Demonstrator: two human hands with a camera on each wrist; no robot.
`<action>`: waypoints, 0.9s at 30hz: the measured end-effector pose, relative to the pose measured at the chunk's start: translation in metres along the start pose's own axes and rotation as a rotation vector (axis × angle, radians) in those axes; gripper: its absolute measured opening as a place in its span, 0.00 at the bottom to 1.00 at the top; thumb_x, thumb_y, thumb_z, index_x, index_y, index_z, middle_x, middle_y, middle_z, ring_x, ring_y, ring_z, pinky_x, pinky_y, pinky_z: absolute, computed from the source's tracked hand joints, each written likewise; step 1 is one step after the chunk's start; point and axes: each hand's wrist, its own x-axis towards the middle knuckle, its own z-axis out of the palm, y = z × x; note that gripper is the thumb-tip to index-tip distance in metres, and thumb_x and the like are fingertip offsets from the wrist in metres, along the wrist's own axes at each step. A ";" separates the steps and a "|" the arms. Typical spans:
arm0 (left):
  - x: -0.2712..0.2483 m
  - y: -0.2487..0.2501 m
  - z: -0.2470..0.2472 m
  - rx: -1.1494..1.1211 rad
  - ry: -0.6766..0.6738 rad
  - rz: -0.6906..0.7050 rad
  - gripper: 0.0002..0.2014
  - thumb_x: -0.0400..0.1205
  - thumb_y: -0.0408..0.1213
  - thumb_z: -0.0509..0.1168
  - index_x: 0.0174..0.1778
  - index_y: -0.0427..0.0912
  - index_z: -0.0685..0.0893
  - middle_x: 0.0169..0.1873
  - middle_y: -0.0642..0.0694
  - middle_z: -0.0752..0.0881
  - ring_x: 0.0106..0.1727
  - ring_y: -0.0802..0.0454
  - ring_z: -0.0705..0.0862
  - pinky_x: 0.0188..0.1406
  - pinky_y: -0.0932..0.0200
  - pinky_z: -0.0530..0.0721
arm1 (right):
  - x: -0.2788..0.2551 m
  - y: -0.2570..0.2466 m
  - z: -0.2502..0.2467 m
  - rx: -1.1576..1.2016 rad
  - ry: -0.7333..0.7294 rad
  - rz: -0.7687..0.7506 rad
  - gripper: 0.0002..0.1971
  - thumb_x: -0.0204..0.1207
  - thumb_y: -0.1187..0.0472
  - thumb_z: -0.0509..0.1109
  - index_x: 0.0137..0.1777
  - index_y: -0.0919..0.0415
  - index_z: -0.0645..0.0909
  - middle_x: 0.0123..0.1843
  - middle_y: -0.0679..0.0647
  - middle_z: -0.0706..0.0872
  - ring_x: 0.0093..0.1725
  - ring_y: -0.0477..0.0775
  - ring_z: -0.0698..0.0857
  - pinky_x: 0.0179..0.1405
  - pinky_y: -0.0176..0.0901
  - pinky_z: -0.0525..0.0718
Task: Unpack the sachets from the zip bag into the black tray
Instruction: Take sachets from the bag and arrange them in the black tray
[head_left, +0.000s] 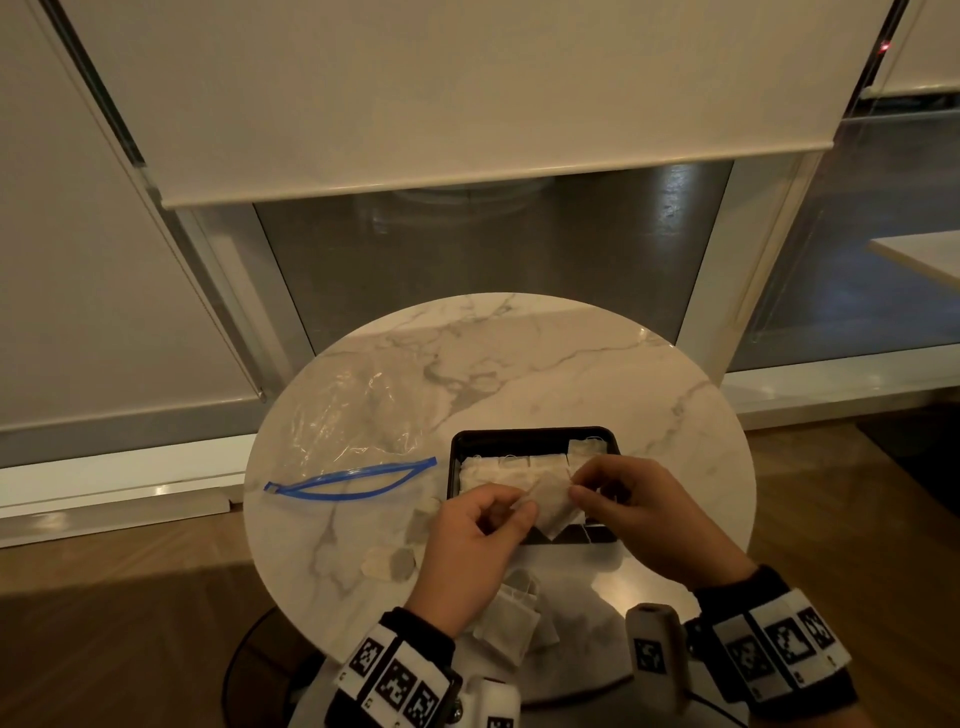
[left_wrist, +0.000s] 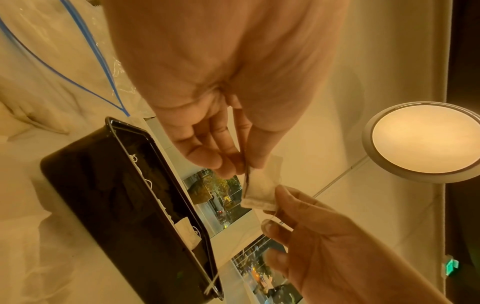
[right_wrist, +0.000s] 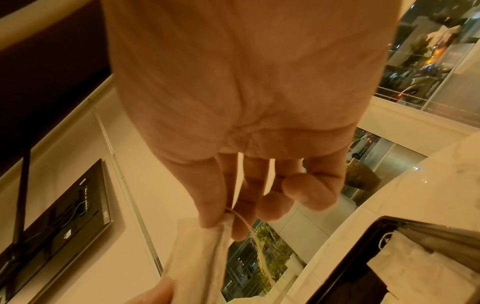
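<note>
While the marble table (head_left: 519, 364) stands by the blinds (head_left: 415, 104), you hold one sachet (head_left: 555, 505).
Your left hand (head_left: 475, 540) and right hand (head_left: 639, 512) both pinch it above the tray (head_left: 530, 439); the zip bag (head_left: 353, 441) lies left of the tray.

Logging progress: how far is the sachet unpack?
Done: the zip bag lies open and looks empty, and a row of sachets sits in the tray. In hand: the left hand and right hand both pinch one sachet over the tray. Left: several loose sachets on the table.
</note>
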 end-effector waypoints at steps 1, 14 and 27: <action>0.001 0.001 -0.001 0.018 0.005 0.003 0.03 0.82 0.42 0.72 0.49 0.55 0.90 0.40 0.55 0.91 0.44 0.60 0.88 0.48 0.66 0.87 | 0.001 0.000 -0.002 -0.009 0.002 0.011 0.03 0.81 0.56 0.72 0.48 0.50 0.87 0.42 0.46 0.88 0.42 0.46 0.86 0.45 0.45 0.89; 0.027 -0.046 -0.024 0.948 -0.012 -0.018 0.10 0.83 0.54 0.66 0.56 0.61 0.89 0.54 0.58 0.87 0.57 0.56 0.83 0.57 0.50 0.86 | 0.064 0.054 -0.034 -0.491 -0.054 0.192 0.06 0.83 0.60 0.68 0.54 0.51 0.87 0.50 0.47 0.88 0.50 0.50 0.84 0.55 0.43 0.83; 0.029 -0.054 -0.029 0.885 -0.055 -0.037 0.09 0.83 0.54 0.67 0.55 0.61 0.90 0.54 0.61 0.86 0.56 0.57 0.83 0.58 0.51 0.85 | 0.095 0.050 -0.018 -0.894 -0.385 0.220 0.07 0.81 0.56 0.69 0.55 0.48 0.87 0.54 0.50 0.88 0.53 0.54 0.85 0.52 0.44 0.84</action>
